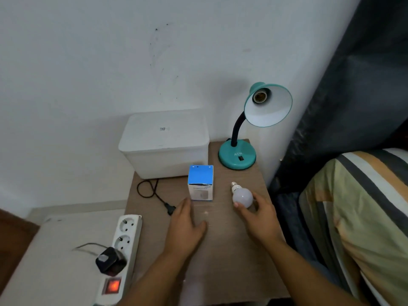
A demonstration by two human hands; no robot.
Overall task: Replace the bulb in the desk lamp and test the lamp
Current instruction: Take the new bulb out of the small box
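Note:
A teal desk lamp (237,154) stands at the back right of the wooden bedside table (220,261). Its shade (268,104) tilts up toward me and the socket (260,96) inside is empty. A white bulb (242,196) lies on the table with its screw base pointing toward the lamp. My right hand (258,214) cups the bulb, fingers on both sides of it. A blue and white bulb box (200,182) stands upright in the middle. My left hand (187,226) rests flat just in front of the box, holding nothing. The lamp's black plug (170,209) lies unplugged beside my left hand.
A white lidded bin (165,143) sits at the back of the table against the wall. A white power strip (120,257) with a lit red switch and a black adapter lies at the table's left edge. A striped pillow (357,217) and dark curtain are on the right.

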